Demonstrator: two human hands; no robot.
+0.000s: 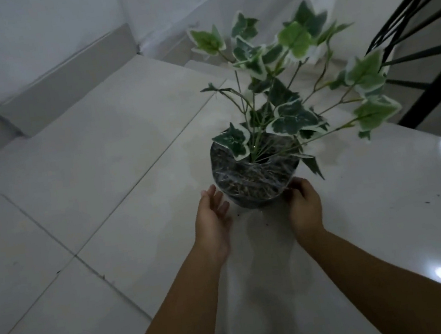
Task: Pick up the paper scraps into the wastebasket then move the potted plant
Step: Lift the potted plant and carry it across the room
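Note:
The potted plant [255,179] stands on the pale tiled floor [100,169], a dark soil-filled pot wrapped in clear plastic with green-and-white ivy leaves spreading up and to the right. My left hand [212,216] is open just left of the pot's base, fingers apart, a small gap between it and the pot. My right hand [302,203] rests against the pot's right lower side, fingers curled onto it. No paper scraps or wastebasket are in view.
A black metal stair railing [416,34] rises at the right, and steps [300,76] drop away behind the plant. A white wall with a grey skirting [66,83] runs along the left. Small dark specks lie on the tiles near the pot.

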